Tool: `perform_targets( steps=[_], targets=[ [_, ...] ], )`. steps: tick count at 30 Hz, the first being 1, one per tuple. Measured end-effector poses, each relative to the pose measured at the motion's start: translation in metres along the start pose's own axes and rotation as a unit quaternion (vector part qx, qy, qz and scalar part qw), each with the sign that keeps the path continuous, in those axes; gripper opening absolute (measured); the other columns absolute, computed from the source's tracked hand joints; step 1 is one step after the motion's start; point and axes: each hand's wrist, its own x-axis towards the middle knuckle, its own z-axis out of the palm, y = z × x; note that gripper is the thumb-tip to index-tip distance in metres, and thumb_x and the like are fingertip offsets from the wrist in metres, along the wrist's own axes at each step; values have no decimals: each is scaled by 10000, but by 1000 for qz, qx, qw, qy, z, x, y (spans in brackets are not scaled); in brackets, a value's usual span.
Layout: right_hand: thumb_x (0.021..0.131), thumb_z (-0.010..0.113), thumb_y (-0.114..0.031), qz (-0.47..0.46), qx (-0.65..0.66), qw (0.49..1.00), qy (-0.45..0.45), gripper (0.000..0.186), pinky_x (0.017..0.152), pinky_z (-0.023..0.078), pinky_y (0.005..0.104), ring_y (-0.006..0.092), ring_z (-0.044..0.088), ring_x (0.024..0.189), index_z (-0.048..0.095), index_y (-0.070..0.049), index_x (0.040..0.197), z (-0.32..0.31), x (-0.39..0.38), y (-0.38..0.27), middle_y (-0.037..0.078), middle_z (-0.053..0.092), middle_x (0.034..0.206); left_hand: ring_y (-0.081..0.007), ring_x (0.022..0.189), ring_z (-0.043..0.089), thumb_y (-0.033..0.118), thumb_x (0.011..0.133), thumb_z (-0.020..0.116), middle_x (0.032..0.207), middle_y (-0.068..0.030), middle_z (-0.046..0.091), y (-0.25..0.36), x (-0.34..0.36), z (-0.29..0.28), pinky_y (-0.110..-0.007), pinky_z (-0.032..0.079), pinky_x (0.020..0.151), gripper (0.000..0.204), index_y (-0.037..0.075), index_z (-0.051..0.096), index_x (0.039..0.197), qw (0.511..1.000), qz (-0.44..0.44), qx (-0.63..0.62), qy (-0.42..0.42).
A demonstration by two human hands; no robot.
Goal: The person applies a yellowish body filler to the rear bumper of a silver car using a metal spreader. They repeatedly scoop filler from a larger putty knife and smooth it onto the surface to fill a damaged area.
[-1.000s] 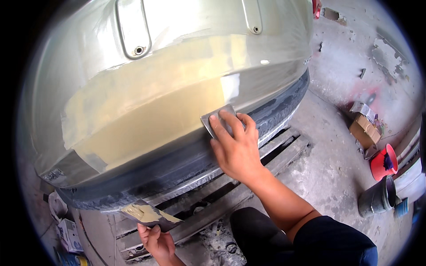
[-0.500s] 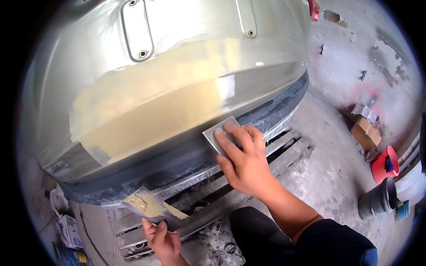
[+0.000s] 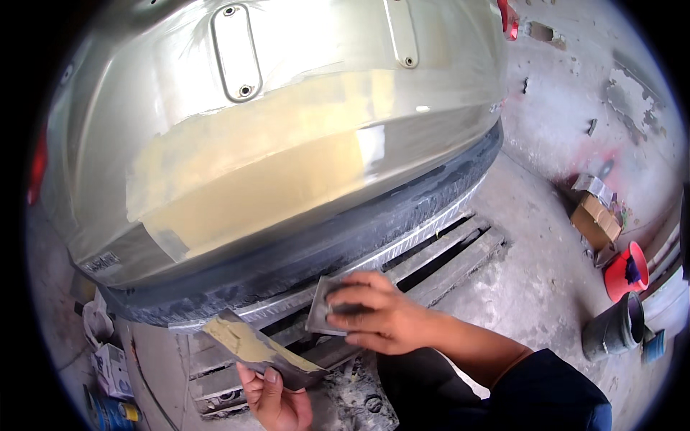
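My left hand, low in the view, pinches the near edge of a thin dark plate between thumb and fingers. A lump of yellowish filler paste is smeared along it. Just right of the plate, my right hand grips a flat, square, greyish spreader, its fingers over the upper face. The spreader is apart from the car. Ahead is a car's silver-beige rear panel, where a broad patch of pale yellow filler covers the middle and lower part.
The dark, scuffed bumper runs below the panel. A slatted wooden pallet lies under it. Far right stand a red bucket, a black bucket and a cardboard box. A small carton sits at the lower left.
My right hand has drawn the spreader away from the bumper, down and left towards the plate. The plate has shifted slightly right and down. The whole view has shifted a little.
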Motion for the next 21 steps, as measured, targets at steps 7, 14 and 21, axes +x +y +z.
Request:
perform_targets(
  steps=[7,14,21],
  targets=[
    [920,673,-184,174,-358,889,228,557,1021,422,573,472,452,1235,554,-67,1451,-62,80,27,170,471,1484,-262,1290,598,-21,1016,533,1440,-152,565,12,10,-18,-437,518,1089,544,11,359,1531,999,34,27,33],
    [957,611,-243,283,-368,852,244,502,1002,444,589,467,463,1254,582,-60,1424,-80,105,31,173,477,1482,-265,1285,604,-20,1016,538,1435,-156,573,13,16,-25,-435,529,1077,548,21,363,1534,999,29,24,31],
    [935,623,-227,255,-394,856,215,481,948,464,563,441,489,1190,607,-38,1377,-48,123,11,174,506,1415,-264,1284,607,-15,1012,549,1440,-152,574,11,23,-33,-438,529,1078,558,27,365,1537,999,20,18,34]
  ],
)
